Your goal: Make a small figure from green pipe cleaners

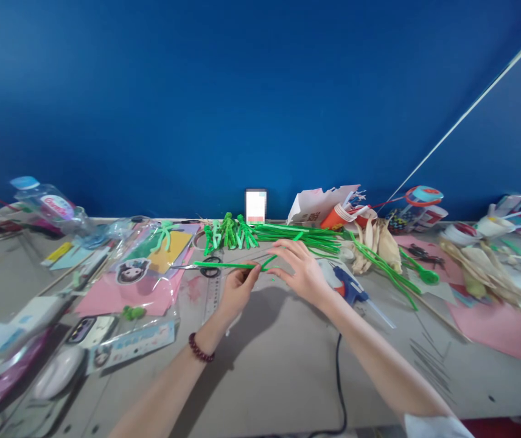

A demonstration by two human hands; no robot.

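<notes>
My left hand (238,289), with a dark red bead bracelet on its wrist, pinches a green pipe cleaner (224,264) between thumb and fingertips. One straight length points left across the scissors (210,267); the other slants up toward my right hand (304,271). The right hand's thumb and fingers are apart and curved around that slanting end; whether they touch it is hard to see. Behind the hands lies a bundle of green pipe cleaners (319,240). Several small twisted green pipe-cleaner figures (227,232) stand left of it.
A blue glue gun (354,289) lies right of my hands, its black cord (340,377) running to the front edge. A phone (255,205) with a lit screen leans on the blue wall. Pink paper (128,298) and a computer mouse (59,372) are left; red cups (336,216) stand back right.
</notes>
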